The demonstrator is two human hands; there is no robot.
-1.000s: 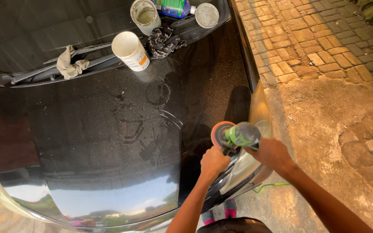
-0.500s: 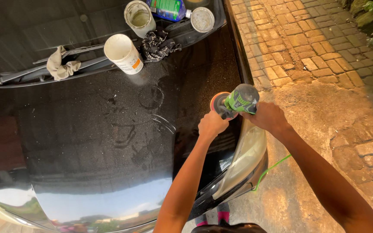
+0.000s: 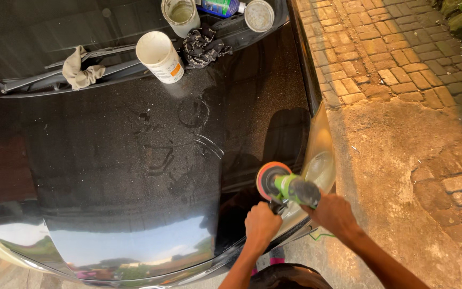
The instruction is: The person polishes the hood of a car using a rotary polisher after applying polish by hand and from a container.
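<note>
Both hands are closed around a green polisher, the left hand on its side handle and the right hand on its body, its orange pad against the black car hood. Far ahead of the hands, a white tub lies tipped with nothing visible inside, an open jar holds pale paste beside its lid, and a dark rag sits between them.

At the base of the windscreen stand a white tub, open, and a second open tub beside its round lid. A beige rag drapes over a wiper; a dark crumpled cloth lies near a blue-green bottle (partly cut off). Brick paving borders bare dirt.
</note>
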